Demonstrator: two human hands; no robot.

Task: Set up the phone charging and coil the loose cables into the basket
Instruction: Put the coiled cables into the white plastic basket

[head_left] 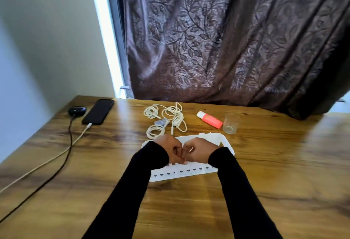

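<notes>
The white basket [226, 145] lies on the wooden table [265, 163] directly under both hands, with the left hand [167, 148] and right hand [198, 149] meeting above it, fingers curled; what they pinch cannot be told. Loose white cables [166, 118] lie just beyond the hands. Far off the left hand, the phone [98, 111] lies plugged into a white charging cable [56, 155].

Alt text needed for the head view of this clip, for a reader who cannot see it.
Both hands, left hand and right hand, meet with curled fingers over a white basket on a wooden table. Behind it lie tangled white cables; far left, a phone has a white cable plugged in.
</notes>
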